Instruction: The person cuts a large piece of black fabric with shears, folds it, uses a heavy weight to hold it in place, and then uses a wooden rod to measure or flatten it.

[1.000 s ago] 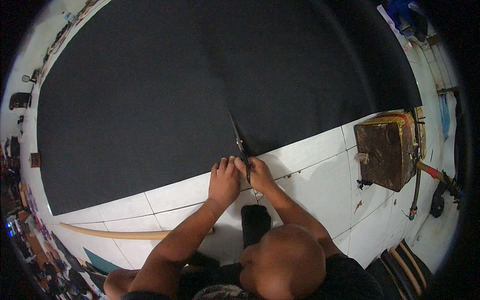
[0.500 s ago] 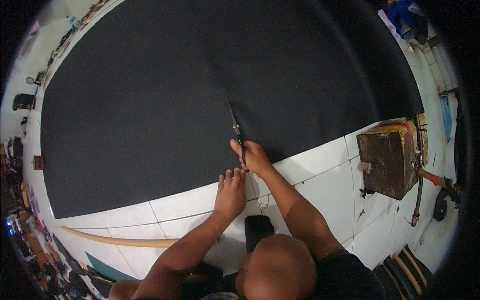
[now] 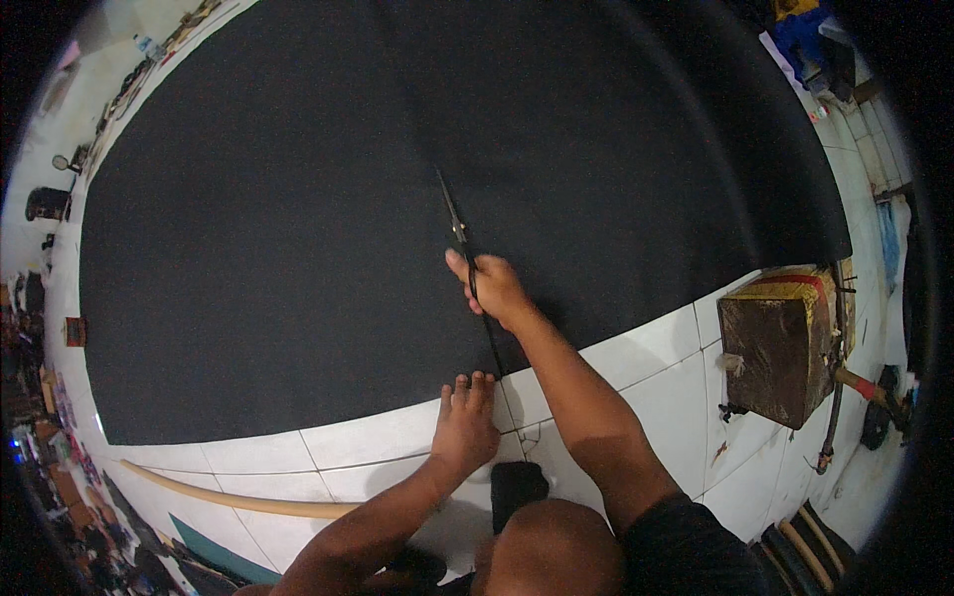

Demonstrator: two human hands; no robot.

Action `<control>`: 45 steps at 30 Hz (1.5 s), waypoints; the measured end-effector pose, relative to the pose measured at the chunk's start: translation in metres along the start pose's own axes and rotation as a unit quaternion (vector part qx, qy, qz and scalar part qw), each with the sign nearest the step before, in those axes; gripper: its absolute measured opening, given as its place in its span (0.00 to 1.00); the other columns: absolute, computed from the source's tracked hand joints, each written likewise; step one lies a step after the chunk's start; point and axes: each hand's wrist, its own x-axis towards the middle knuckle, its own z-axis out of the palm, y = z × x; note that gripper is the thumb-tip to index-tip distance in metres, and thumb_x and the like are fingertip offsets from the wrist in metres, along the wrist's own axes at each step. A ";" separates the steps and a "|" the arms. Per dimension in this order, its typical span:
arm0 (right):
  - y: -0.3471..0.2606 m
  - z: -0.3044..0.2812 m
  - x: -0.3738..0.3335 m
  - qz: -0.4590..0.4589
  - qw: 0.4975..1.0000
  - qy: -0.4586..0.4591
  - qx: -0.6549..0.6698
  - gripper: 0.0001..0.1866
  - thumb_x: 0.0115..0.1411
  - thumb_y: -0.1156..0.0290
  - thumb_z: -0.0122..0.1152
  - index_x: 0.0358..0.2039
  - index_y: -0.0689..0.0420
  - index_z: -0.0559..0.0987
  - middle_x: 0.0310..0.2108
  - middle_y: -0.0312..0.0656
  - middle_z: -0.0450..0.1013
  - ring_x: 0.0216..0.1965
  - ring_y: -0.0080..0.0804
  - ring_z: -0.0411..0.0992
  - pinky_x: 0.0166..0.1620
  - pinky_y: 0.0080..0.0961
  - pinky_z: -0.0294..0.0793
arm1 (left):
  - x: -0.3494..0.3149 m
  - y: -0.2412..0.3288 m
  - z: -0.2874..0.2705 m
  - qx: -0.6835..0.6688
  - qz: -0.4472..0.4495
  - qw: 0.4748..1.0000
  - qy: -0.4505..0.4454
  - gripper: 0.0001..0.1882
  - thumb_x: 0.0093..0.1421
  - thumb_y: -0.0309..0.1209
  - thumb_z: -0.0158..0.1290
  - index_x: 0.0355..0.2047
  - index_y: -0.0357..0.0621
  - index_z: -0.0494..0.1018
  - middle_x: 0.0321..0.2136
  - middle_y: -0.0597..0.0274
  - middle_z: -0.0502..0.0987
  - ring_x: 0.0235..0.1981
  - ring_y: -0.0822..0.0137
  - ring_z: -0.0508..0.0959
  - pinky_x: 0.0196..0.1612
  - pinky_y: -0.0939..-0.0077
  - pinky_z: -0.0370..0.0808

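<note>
A large sheet of black fabric or similar material (image 3: 278, 248) lies spread over the white floor tiles. My right hand (image 3: 500, 288) is closed round the handles of a pair of long scissors (image 3: 455, 221), whose blades point away from me into the sheet. Behind the scissors a thin cut line (image 3: 494, 345) runs back to the near edge. At that edge rests my left hand (image 3: 465, 422), fingers stretched out flat on the material just left of the cut, holding nothing.
To the right stands a dark brown block (image 3: 780, 348) with a hammer (image 3: 860, 383) beside it. A curved cream strip (image 3: 248, 504) lies on the tiles at left, near a teal sheet (image 3: 219, 556). Mixed clutter (image 3: 60, 477) lines the left side.
The scissors and my right hand have advanced away from me and slightly left, and the cut behind them now shows. Everything near me, left hand included, appears slightly lower in view.
</note>
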 end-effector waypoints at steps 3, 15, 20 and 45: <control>-0.017 0.004 0.028 -0.007 1.000 0.017 0.008 0.31 0.60 0.38 0.60 0.20 0.57 0.72 0.14 0.38 0.67 0.14 0.28 0.68 0.18 0.27 0.65 | 0.001 -0.002 -0.003 -0.004 0.006 1.000 -0.014 0.39 0.58 0.37 0.50 0.67 0.31 0.53 0.64 0.40 0.58 0.66 0.41 0.59 0.68 0.46 0.53; -0.023 -0.003 0.039 -0.003 0.999 -0.017 -0.039 0.27 0.62 0.44 0.60 0.20 0.54 0.71 0.15 0.34 0.67 0.15 0.23 0.66 0.20 0.24 0.65 | 0.025 0.019 -0.017 -0.002 -0.056 0.998 -0.024 0.36 0.60 0.41 0.51 0.68 0.45 0.57 0.54 0.42 0.66 0.57 0.40 0.66 0.55 0.29 0.62; -0.041 0.002 0.067 -0.012 1.000 -0.008 0.001 0.30 0.60 0.40 0.60 0.16 0.54 0.71 0.12 0.35 0.67 0.13 0.28 0.67 0.20 0.29 0.65 | 0.026 0.014 -0.014 -0.005 -0.055 0.998 -0.010 0.34 0.59 0.37 0.49 0.66 0.45 0.60 0.53 0.42 0.68 0.56 0.40 0.68 0.56 0.30 0.62; -0.137 0.016 0.238 -0.050 0.998 0.019 -0.024 0.27 0.60 0.45 0.63 0.20 0.55 0.70 0.16 0.33 0.65 0.14 0.21 0.62 0.18 0.23 0.62 | 0.027 0.016 -0.005 0.053 -0.043 0.998 -0.010 0.44 0.55 0.46 0.56 0.70 0.48 0.54 0.54 0.44 0.66 0.57 0.41 0.66 0.55 0.29 0.64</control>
